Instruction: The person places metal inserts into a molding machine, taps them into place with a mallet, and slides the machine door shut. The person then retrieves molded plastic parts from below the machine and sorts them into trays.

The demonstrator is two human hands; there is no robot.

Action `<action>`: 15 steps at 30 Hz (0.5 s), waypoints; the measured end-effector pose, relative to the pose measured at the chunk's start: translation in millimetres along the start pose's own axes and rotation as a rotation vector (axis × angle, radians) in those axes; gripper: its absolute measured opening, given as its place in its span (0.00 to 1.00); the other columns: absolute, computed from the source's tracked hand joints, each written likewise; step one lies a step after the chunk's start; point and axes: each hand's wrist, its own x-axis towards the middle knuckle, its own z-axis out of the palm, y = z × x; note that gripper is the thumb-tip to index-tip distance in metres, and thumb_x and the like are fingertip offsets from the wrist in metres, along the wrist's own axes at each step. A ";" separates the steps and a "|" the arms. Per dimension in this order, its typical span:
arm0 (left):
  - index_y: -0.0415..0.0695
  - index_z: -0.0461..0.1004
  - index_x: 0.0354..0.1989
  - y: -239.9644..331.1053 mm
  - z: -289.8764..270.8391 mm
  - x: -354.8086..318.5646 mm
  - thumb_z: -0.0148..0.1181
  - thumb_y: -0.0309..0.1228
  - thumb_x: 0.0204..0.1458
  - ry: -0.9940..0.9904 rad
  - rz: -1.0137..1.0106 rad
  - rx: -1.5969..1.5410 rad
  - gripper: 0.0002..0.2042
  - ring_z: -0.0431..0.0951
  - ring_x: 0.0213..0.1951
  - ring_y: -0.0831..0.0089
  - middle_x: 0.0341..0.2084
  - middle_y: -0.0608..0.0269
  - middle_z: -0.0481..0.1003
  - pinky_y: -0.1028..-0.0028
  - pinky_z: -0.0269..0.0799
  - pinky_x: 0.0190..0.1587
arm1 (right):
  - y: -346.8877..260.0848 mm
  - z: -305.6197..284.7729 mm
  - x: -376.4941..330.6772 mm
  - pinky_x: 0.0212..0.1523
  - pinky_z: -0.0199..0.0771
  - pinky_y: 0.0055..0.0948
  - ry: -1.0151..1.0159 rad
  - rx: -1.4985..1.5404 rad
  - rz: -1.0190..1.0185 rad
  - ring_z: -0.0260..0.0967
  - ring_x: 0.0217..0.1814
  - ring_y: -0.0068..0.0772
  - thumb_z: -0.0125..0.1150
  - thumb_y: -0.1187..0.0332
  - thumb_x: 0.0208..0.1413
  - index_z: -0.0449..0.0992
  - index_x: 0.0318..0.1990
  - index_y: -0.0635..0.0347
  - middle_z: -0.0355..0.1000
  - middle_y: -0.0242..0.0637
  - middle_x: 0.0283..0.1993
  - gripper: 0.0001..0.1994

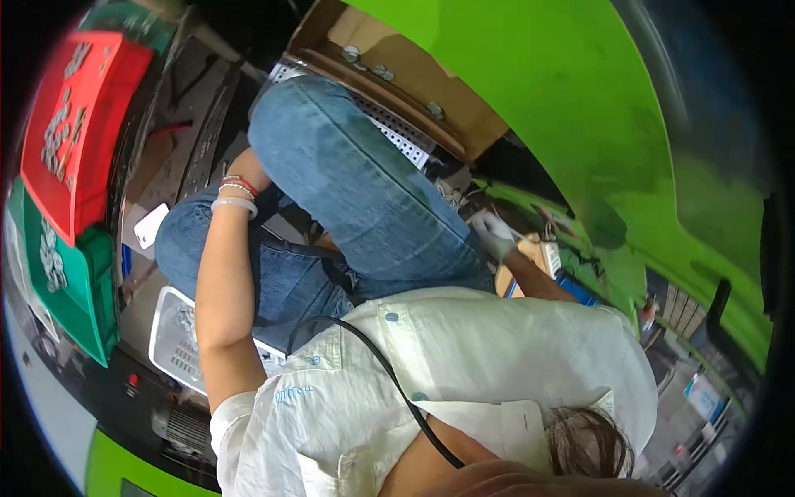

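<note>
My left hand (257,171) reaches in beside my raised knee, with bracelets at the wrist. The blue jeans (356,178) hide its fingers, so I cannot see what it touches. My right hand (494,235), in a whitish glove, is beyond my thigh at the right, beside a green machine surface (571,217). Its fingers look curled together; whatever may be in them is too small to make out. Close by it are an orange-tan object (530,247) and a white box-like piece (551,258).
At the left stand a red bin (91,157) and a green bin (87,306) with small metal parts. A white basket (166,344) sits beside my leg, and a white phone-like object (151,226) near the bins. An open cardboard box (397,50) holds round metal pieces. Green machine panels (563,83) curve overhead.
</note>
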 end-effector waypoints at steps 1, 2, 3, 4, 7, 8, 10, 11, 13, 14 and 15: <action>0.40 0.72 0.51 7.5 -4.8 5.9 0.50 0.42 0.54 -0.005 0.011 0.026 0.21 0.73 0.52 0.52 0.51 0.45 0.72 0.64 0.68 0.53 | -25.2 -9.4 33.3 0.48 0.69 0.36 0.104 0.035 -0.130 0.70 0.46 0.45 0.51 0.62 0.59 0.74 0.43 0.60 0.73 0.46 0.42 0.13; 0.40 0.72 0.50 11.7 -6.1 6.0 0.49 0.43 0.53 0.083 0.053 -0.036 0.22 0.73 0.50 0.48 0.49 0.43 0.72 0.62 0.69 0.51 | -42.8 -17.9 69.7 0.49 0.68 0.40 0.190 0.070 -0.264 0.70 0.47 0.49 0.51 0.60 0.59 0.74 0.42 0.59 0.72 0.49 0.43 0.14; 0.40 0.72 0.50 17.5 -9.3 5.2 0.49 0.43 0.53 0.088 0.027 -0.058 0.22 0.73 0.50 0.48 0.49 0.43 0.72 0.62 0.69 0.51 | -49.2 -21.4 110.6 0.49 0.68 0.40 0.265 -0.007 -0.319 0.70 0.48 0.48 0.52 0.60 0.58 0.74 0.43 0.59 0.72 0.50 0.44 0.13; 0.40 0.72 0.49 24.1 -15.2 6.4 0.49 0.43 0.53 0.086 -0.041 -0.070 0.22 0.73 0.49 0.47 0.48 0.43 0.73 0.61 0.69 0.51 | -53.7 -23.8 146.1 0.50 0.68 0.40 0.344 -0.084 -0.371 0.70 0.48 0.48 0.54 0.61 0.57 0.74 0.43 0.60 0.72 0.51 0.44 0.13; 0.40 0.72 0.47 9.9 -17.2 4.5 0.49 0.43 0.53 0.076 -0.155 -0.118 0.21 0.73 0.48 0.46 0.45 0.43 0.74 0.59 0.70 0.49 | -81.3 -21.8 221.9 0.53 0.66 0.37 0.452 -0.068 -0.253 0.69 0.52 0.48 0.53 0.60 0.57 0.74 0.46 0.62 0.73 0.50 0.47 0.16; 0.41 0.72 0.46 4.5 -16.1 4.9 0.49 0.43 0.52 0.069 -0.166 -0.130 0.20 0.74 0.47 0.46 0.44 0.43 0.74 0.58 0.70 0.48 | -80.9 -20.7 244.8 0.54 0.66 0.37 0.467 -0.078 -0.248 0.69 0.53 0.48 0.53 0.59 0.57 0.74 0.47 0.62 0.72 0.50 0.48 0.17; 0.41 0.72 0.45 -3.1 -9.9 3.9 0.49 0.43 0.52 0.129 -0.162 -0.208 0.20 0.74 0.45 0.46 0.43 0.43 0.74 0.57 0.70 0.47 | -71.4 -20.5 286.4 0.56 0.65 0.38 0.437 -0.174 -0.121 0.68 0.55 0.48 0.53 0.57 0.55 0.73 0.50 0.61 0.72 0.49 0.50 0.20; 0.41 0.72 0.44 -4.2 -10.7 5.7 0.50 0.44 0.51 0.196 -0.131 -0.257 0.20 0.74 0.44 0.46 0.42 0.44 0.75 0.57 0.70 0.45 | -59.4 -20.9 309.5 0.57 0.64 0.38 0.397 -0.179 0.065 0.66 0.58 0.48 0.55 0.55 0.54 0.72 0.52 0.60 0.71 0.49 0.53 0.23; 0.42 0.70 0.45 2.7 -17.9 8.6 0.50 0.41 0.51 0.108 -0.094 -0.078 0.18 0.75 0.42 0.47 0.39 0.46 0.74 0.56 0.70 0.44 | -42.4 -12.5 336.9 0.59 0.63 0.38 0.337 -0.205 0.252 0.65 0.60 0.49 0.56 0.53 0.53 0.71 0.55 0.59 0.69 0.49 0.56 0.26; 0.43 0.70 0.45 2.1 -16.2 10.0 0.50 0.40 0.51 0.131 -0.075 -0.094 0.17 0.75 0.42 0.48 0.38 0.47 0.74 0.56 0.70 0.44 | -36.0 -7.4 347.7 0.60 0.61 0.39 0.359 -0.230 0.330 0.62 0.62 0.50 0.56 0.50 0.52 0.69 0.56 0.61 0.67 0.51 0.58 0.29; 0.43 0.69 0.45 1.4 -15.1 10.5 0.50 0.39 0.51 0.156 -0.062 -0.110 0.16 0.75 0.42 0.48 0.37 0.48 0.73 0.56 0.70 0.43 | -36.9 -1.7 356.5 0.62 0.60 0.41 0.378 -0.255 0.405 0.60 0.64 0.51 0.57 0.47 0.51 0.68 0.56 0.63 0.64 0.52 0.61 0.32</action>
